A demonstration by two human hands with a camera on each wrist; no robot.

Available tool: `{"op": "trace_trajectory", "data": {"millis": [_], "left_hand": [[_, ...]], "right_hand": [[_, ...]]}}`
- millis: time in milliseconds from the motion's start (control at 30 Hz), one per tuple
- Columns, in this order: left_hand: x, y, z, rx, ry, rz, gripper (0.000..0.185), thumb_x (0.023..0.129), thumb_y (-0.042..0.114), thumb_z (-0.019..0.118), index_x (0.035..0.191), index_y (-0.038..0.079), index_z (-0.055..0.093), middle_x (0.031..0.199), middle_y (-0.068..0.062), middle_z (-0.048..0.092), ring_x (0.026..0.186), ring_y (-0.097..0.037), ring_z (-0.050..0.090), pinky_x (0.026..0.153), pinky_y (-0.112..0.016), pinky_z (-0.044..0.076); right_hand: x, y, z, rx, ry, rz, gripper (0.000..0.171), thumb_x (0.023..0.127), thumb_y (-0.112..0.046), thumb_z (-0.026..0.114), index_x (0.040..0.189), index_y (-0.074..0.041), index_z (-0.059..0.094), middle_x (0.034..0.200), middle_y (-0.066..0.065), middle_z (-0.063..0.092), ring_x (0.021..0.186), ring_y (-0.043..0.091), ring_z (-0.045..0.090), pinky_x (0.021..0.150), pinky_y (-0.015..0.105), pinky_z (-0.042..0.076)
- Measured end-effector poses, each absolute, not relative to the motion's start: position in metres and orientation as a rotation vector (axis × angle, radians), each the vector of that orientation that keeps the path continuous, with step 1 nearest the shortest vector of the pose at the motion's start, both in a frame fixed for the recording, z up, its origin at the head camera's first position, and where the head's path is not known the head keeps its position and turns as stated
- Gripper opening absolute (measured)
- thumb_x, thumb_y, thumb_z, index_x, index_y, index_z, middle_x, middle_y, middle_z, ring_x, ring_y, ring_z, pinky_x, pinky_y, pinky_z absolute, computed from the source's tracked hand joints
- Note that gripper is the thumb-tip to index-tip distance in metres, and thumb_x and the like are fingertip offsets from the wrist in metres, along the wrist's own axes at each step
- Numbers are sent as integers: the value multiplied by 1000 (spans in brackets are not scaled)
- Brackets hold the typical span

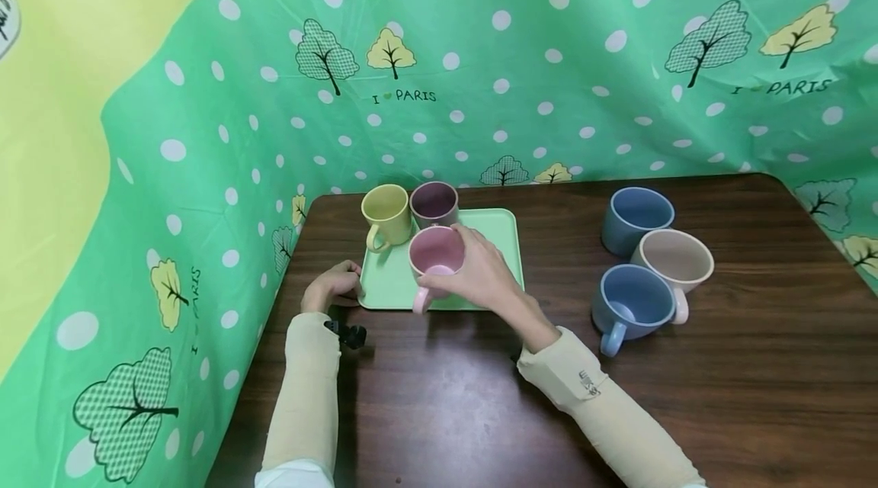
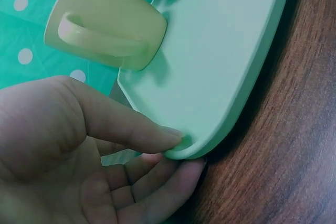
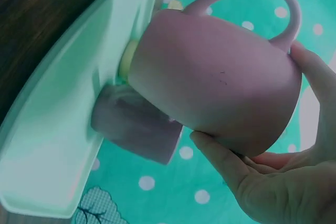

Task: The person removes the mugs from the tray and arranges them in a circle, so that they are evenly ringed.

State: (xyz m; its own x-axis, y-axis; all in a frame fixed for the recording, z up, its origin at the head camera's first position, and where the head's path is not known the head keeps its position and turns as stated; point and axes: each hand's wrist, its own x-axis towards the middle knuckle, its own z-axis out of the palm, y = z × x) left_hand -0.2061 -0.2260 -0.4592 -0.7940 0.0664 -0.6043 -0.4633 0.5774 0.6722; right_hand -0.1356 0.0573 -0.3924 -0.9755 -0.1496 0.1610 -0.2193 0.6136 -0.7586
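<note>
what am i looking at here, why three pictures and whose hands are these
These are one person's two bare hands, filmed at one moment by three cameras. The wide picture comes from a camera on the head, looking down at a dark wooden table. The other two come from cameras on each wrist, so they look close and tilted.

On the table sits a green tray with a yellow mug and a purple mug on it. The right hand grips a pink mug at the tray. The left hand pinches the tray's near left corner, seen close in the left wrist view. To the right stand two blue mugs and a beige mug.
</note>
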Motion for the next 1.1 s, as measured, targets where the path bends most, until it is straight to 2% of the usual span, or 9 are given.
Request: {"op": "trace_trajectory", "data": {"millis": [167, 633, 867, 1100], "left_hand": [[-206, -226, -458, -300, 2225, 1182, 42, 80, -5, 53, 119, 1, 41, 102, -14, 46, 82, -21, 52, 72, -32, 54], [-209, -229, -459, -315, 2216, 1204, 43, 79, -6, 54, 119, 2, 40, 99, -13, 46, 79, -21, 52, 71, -31, 54], [-208, -228, -459, -324, 2217, 1201, 43, 79, -5, 55, 119, 2, 42, 103, -14, 47, 81, -22, 54, 72, -32, 54], [-208, -227, -459, -347, 2200, 1211, 43, 79, -6, 55, 119, 3, 41, 102, -14, 47, 81, -21, 54, 72, -31, 54]], "right_hand": [[-132, 69, -389, 237, -2790, 1246, 98, 61, -60, 79, 137, -10, 43, 119, 8, 57, 103, 26, 57, 80, 40, 50], [-124, 107, -373, 187, -2853, 1159, 92, 61, -62, 79, 130, -12, 45, 114, 7, 56, 96, 26, 57, 72, 37, 52], [-126, 125, -372, 127, -2917, 1125, 108, 61, -68, 75, 140, -5, 38, 123, 13, 53, 106, 30, 53, 79, 44, 51], [-126, 141, -372, 63, -2947, 1113, 106, 62, -67, 76, 138, -3, 38, 123, 15, 53, 105, 32, 52, 82, 47, 50]]}}
